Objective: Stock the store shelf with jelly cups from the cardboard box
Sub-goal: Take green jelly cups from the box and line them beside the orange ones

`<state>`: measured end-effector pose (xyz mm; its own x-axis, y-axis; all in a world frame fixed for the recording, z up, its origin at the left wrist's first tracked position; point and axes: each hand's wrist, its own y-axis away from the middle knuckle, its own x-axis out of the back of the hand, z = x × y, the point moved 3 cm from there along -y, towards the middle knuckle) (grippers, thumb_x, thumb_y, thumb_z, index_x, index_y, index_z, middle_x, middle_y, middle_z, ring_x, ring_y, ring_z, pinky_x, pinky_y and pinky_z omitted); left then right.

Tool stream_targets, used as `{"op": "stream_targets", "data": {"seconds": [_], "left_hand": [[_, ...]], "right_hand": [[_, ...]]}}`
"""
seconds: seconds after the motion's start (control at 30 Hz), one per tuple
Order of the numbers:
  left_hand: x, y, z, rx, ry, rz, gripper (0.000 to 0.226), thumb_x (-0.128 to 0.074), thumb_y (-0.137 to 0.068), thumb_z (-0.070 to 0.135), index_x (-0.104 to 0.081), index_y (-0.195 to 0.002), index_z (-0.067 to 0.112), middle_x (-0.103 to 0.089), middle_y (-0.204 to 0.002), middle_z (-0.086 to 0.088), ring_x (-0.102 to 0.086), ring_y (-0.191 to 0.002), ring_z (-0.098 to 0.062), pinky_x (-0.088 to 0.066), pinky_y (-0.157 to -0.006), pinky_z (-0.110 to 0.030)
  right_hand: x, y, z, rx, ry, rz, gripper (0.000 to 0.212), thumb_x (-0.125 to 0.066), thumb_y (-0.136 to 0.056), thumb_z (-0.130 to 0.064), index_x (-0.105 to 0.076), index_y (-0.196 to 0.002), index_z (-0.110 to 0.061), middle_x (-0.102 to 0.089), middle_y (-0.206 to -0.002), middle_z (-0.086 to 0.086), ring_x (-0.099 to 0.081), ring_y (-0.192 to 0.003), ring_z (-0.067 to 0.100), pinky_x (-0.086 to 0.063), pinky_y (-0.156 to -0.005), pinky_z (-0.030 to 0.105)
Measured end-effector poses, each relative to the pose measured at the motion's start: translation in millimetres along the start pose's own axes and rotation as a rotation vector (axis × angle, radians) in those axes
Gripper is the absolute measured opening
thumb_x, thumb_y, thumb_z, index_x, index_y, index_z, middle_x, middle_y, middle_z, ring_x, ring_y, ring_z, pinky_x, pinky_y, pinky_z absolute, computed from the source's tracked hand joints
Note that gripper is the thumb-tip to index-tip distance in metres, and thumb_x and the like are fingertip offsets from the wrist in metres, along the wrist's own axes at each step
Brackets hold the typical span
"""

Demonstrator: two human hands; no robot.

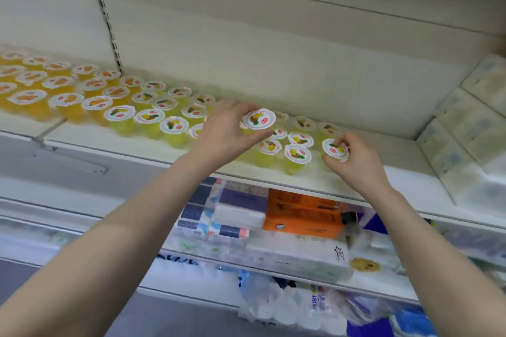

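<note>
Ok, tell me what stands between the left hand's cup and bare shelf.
Shelved yellow cups stand in front and to the right of the jelly cup that the left hand holds. The right hand pinches another cup beyond them; bare shelf lies past it.

My left hand (224, 131) hides several yellow jelly cups (297, 154). The orange jelly cups (27, 96) run off the left edge. I cannot read the lid print, and the lower-shelf packages (301, 213) are blurred.

Bright, flat, diffuse light; shadows faint. Sharpest near the fingers (232, 107). Far left of them jelly cups (30, 97) soft, lower shelves (273, 272) below smeared. Wide-angle bowing at edges.
</note>
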<state>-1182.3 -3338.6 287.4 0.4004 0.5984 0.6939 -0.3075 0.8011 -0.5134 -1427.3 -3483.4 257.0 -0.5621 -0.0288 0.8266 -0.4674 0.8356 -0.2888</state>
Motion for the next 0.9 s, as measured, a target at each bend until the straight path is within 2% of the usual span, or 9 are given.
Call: {"op": "stream_targets", "data": {"seconds": [0.2,0.27,0.37,0.43,0.53,0.63,0.7,0.8,0.9], "left_hand": [[-6.4,10.5,21.9,0.034,0.026,0.050,0.052,-0.071,-0.075,0.055,-0.062,-0.115,0.024,-0.063,-0.107,0.007,-0.057,-0.103,-0.016,-0.046,-0.090,-0.035],[-9.2,13.0,26.0,0.065,0.045,0.047,0.047,-0.076,-0.075,0.050,-0.060,-0.110,0.024,-0.060,-0.102,0.012,-0.057,-0.100,-0.013,-0.047,-0.086,-0.032],[-12.8,12.8,32.9,0.083,0.048,0.051,0.042,-0.078,-0.075,0.045,-0.060,-0.105,0.023,-0.060,-0.099,0.013,-0.057,-0.097,-0.010,-0.044,-0.081,-0.026],[-15.2,9.7,38.7,0.090,0.048,0.051,0.039,-0.078,-0.075,0.047,-0.061,-0.101,0.024,-0.063,-0.099,0.012,-0.058,-0.091,-0.009,-0.044,-0.076,-0.026],[-20.3,3.2,50.8,0.099,0.080,0.036,0.036,-0.079,-0.074,0.046,-0.061,-0.096,0.025,-0.065,-0.099,0.012,-0.060,-0.078,-0.008,-0.046,-0.070,-0.029],[-27.7,-2.6,65.7,0.100,0.134,0.007,0.034,-0.081,-0.072,0.042,-0.061,-0.093,0.022,-0.063,-0.081,0.014,-0.061,-0.069,-0.007,-0.050,-0.070,-0.034],[-32.5,-5.8,73.4,0.084,0.179,-0.024,0.032,-0.080,-0.072,0.039,-0.062,-0.091,0.022,-0.063,-0.071,0.014,-0.062,-0.067,-0.005,-0.052,-0.070,-0.036],[-37.6,-6.6,78.0,0.024,0.237,-0.094,0.027,-0.071,-0.076,0.039,-0.064,-0.096,0.022,-0.069,-0.087,0.008,-0.065,-0.077,-0.003,-0.054,-0.076,-0.036],[-40.1,0.5,69.2,-0.072,0.095,-0.104,0.026,-0.058,-0.082,0.034,-0.067,-0.103,0.022,-0.068,-0.106,0.007,-0.060,-0.100,-0.011,-0.048,-0.088,-0.032]], "right_hand": [[-8.9,-10.8,8.2,0.082,-0.037,0.010,0.037,-0.075,-0.083,-0.027,-0.061,-0.112,-0.011,-0.052,-0.102,-0.001,-0.055,-0.101,0.026,-0.032,-0.078,0.025],[-10.0,-12.6,10.0,0.086,-0.023,-0.009,0.041,-0.075,-0.083,-0.028,-0.060,-0.117,-0.011,-0.053,-0.107,0.004,-0.054,-0.104,0.028,-0.032,-0.079,0.025],[-6.0,-12.7,8.8,0.184,0.131,0.026,0.046,-0.075,-0.078,-0.040,-0.061,-0.115,-0.017,-0.054,-0.114,0.008,-0.051,-0.107,0.032,-0.039,-0.090,0.036],[2.9,-11.0,-2.3,0.280,0.134,0.072,0.049,-0.076,-0.076,-0.045,-0.060,-0.116,-0.021,-0.054,-0.117,0.004,-0.051,-0.109,0.029,-0.040,-0.094,0.041],[10.9,-5.0,-32.3,0.438,-0.076,0.003,0.055,-0.078,-0.076,-0.041,-0.054,-0.122,-0.025,-0.052,-0.120,-0.006,-0.052,-0.111,0.015,-0.041,-0.095,0.034],[8.4,-3.6,-54.9,0.520,-0.184,-0.058,0.060,-0.080,-0.075,-0.036,-0.051,-0.126,-0.024,-0.054,-0.121,-0.008,-0.052,-0.107,0.008,-0.042,-0.088,0.026],[8.5,-6.5,-60.5,0.519,-0.241,-0.043,0.055,-0.078,-0.076,-0.029,-0.052,-0.124,-0.021,-0.056,-0.121,-0.008,-0.050,-0.100,0.003,-0.043,-0.083,0.024],[10.9,-6.6,-54.8,0.491,-0.262,0.009,0.039,-0.076,-0.078,-0.023,-0.054,-0.110,-0.018,-0.059,-0.109,-0.007,-0.047,-0.087,0.000,-0.041,-0.074,0.028],[12.0,1.0,-28.5,0.412,-0.276,0.017,0.036,-0.077,-0.079,-0.022,-0.050,-0.103,-0.021,-0.058,-0.105,-0.007,-0.049,-0.090,0.004,-0.036,-0.071,0.020]]}}
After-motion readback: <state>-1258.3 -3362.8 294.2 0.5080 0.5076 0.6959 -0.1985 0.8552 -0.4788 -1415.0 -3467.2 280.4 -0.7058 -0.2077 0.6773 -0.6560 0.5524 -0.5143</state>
